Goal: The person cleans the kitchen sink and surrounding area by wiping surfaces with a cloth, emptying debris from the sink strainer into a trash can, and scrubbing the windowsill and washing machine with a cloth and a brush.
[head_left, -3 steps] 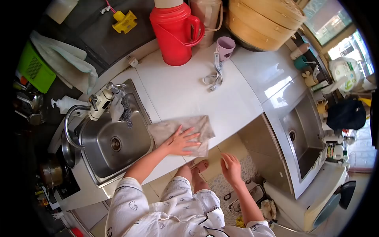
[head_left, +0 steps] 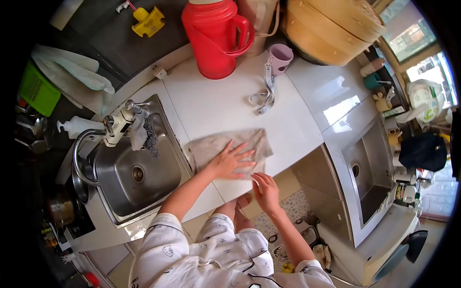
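A grey-brown cloth (head_left: 206,148) lies spread flat on the white countertop (head_left: 225,105), right of the steel sink. My left hand (head_left: 229,162) rests palm down on it, fingers spread. At the cloth's front right corner, by the counter's front edge, is my right hand (head_left: 264,189), its fingers bent together; whether they pinch the cloth's edge is too small to tell. Behind the cloth, a strap (head_left: 267,93) trails over the counter from a purple cup (head_left: 280,58).
The sink (head_left: 139,192) with its curved faucet (head_left: 82,153) is at the left. A red thermos (head_left: 213,43) and a bamboo steamer (head_left: 326,31) stand at the back. A second sink (head_left: 372,168) is on the right.
My left hand and the cloth have moved away from the counter's front edge and slightly right. My right hand has moved up and left to the cloth's corner.
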A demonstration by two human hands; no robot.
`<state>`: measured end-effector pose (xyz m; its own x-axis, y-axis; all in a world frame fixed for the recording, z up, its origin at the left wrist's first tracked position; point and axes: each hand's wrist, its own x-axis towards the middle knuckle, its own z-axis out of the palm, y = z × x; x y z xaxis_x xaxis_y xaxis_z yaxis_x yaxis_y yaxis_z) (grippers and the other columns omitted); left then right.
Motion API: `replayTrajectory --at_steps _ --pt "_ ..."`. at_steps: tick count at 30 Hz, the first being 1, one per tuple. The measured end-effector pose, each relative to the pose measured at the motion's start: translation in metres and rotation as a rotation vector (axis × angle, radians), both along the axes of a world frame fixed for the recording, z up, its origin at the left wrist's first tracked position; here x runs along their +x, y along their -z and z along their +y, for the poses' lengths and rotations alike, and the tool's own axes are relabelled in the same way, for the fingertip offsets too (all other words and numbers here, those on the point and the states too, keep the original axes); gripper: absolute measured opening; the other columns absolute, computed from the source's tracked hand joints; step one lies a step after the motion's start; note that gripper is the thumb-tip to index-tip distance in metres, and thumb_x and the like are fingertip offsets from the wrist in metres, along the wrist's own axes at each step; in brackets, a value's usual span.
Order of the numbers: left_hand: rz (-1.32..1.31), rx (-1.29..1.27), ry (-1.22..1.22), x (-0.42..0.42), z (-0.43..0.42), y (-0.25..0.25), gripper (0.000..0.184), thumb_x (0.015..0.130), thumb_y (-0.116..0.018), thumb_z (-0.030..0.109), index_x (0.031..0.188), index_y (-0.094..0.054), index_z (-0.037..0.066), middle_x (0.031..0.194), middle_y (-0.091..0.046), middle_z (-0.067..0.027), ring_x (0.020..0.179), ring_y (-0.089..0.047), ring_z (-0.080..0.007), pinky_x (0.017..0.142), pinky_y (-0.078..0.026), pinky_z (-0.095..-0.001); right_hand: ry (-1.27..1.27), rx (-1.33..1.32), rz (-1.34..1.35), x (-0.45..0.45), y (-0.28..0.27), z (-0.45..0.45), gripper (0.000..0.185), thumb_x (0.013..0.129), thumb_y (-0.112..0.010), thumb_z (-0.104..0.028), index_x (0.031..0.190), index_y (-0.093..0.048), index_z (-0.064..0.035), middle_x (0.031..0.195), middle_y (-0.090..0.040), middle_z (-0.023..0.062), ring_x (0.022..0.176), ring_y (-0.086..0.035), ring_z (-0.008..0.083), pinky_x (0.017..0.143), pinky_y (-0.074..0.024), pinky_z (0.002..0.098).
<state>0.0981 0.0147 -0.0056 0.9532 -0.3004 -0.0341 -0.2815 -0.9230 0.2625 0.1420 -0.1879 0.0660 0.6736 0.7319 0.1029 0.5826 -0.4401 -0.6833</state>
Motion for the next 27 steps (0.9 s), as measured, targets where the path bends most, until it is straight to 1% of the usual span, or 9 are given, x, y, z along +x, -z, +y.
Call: replayTrajectory --at_steps 5,10,12,14,17,21,24,26,27 --pt "-0.043 -0.013 -0.274 0.053 0.062 0.006 0.052 0.081 -0.048 0.052 0.130 -0.043 0.035 0.147 -0.021 0.0029 0.137 -0.009 -0.0274 0.105 -0.006 -0.0592 -0.133 0.113 0.168 0.002 -0.005 0.071 0.018 0.078 -0.058 0.001 0.094 -0.063 -0.0037 0.096 -0.064 0.0113 0.094 -0.059 0.0278 0.079 -0.0485 0.0357" --pt "-0.042 0.237 -0.687 0.036 0.181 -0.002 0.050 0.083 -0.045 0.051 0.130 -0.042 0.035 0.145 -0.025 0.0025 0.135 -0.010 -0.0359 0.099 -0.006 -0.0678 -0.053 -0.071 0.176 0.034 0.021 0.036 0.014 0.078 -0.059 -0.001 0.089 -0.064 -0.0055 0.085 -0.065 0.0093 0.081 -0.062 0.0272 0.069 -0.0500 0.0353" --pt "0.039 0.259 -0.916 0.025 0.217 -0.007 0.050 0.085 -0.042 0.051 0.133 -0.038 0.034 0.147 -0.019 0.0016 0.135 -0.010 -0.0365 0.099 -0.009 -0.0683 -0.011 -0.102 0.194 0.043 0.028 0.029 0.014 0.079 -0.058 -0.001 0.090 -0.064 -0.0060 0.081 -0.065 0.0094 0.076 -0.063 0.0267 0.066 -0.0498 0.0341" --pt "-0.063 0.233 -1.026 0.018 0.224 0.009 0.050 0.086 -0.042 0.049 0.133 -0.038 0.033 0.147 -0.019 -0.0022 0.134 -0.012 -0.0388 0.099 -0.011 -0.0673 0.010 -0.087 0.238 0.048 0.030 0.029 0.014 0.079 -0.058 -0.001 0.091 -0.063 -0.0058 0.080 -0.066 0.0092 0.075 -0.063 0.0259 0.065 -0.0497 0.0333" --pt "-0.125 0.230 -1.155 0.012 0.195 0.023 0.051 0.086 -0.043 0.046 0.135 -0.037 0.028 0.146 -0.022 -0.0083 0.133 -0.014 -0.0422 0.099 -0.012 -0.0659 0.026 -0.031 0.291 0.052 0.032 0.046 0.014 0.079 -0.059 0.000 0.091 -0.063 -0.0048 0.080 -0.066 0.0088 0.075 -0.063 0.0252 0.066 -0.0495 0.0323" --pt "0.020 0.048 -1.102 -0.024 0.064 0.004 0.054 0.086 -0.046 0.041 0.136 -0.036 0.023 0.147 -0.017 -0.0139 0.132 -0.013 -0.0454 0.101 -0.011 -0.0637 -0.073 0.036 0.324 0.057 0.034 0.077 0.013 0.081 -0.057 0.001 0.092 -0.063 -0.0027 0.083 -0.066 0.0097 0.077 -0.064 0.0231 0.069 -0.0494 0.0302" --pt "0.323 -0.211 -0.939 -0.039 -0.047 -0.008 0.057 0.086 -0.046 0.044 0.136 -0.035 0.021 0.147 -0.016 -0.0138 0.134 -0.010 -0.0434 0.102 -0.007 -0.0636 -0.163 0.059 0.275 0.060 0.032 0.082 0.015 0.078 -0.058 0.001 0.091 -0.063 -0.0035 0.087 -0.065 0.0106 0.080 -0.062 0.0266 0.070 -0.0491 0.0346" --pt "0.327 -0.175 -0.811 -0.029 -0.100 -0.006 0.060 0.085 -0.046 0.048 0.136 -0.035 0.019 0.146 -0.020 -0.0118 0.135 -0.011 -0.0392 0.104 -0.006 -0.0611 -0.214 0.034 0.240 0.064 0.029 0.075 0.015 0.079 -0.057 0.000 0.092 -0.063 -0.0032 0.091 -0.065 0.0114 0.085 -0.062 0.0278 0.074 -0.0489 0.0348" --pt "0.454 -0.324 -0.734 -0.013 -0.107 -0.007 0.061 0.084 -0.046 0.048 0.136 -0.035 0.018 0.147 -0.019 -0.0099 0.136 -0.011 -0.0346 0.106 -0.006 -0.0575 -0.234 0.035 0.227 0.067 0.030 0.067 0.015 0.079 -0.057 0.000 0.093 -0.063 -0.0030 0.092 -0.065 0.0116 0.086 -0.062 0.0280 0.075 -0.0488 0.0348"
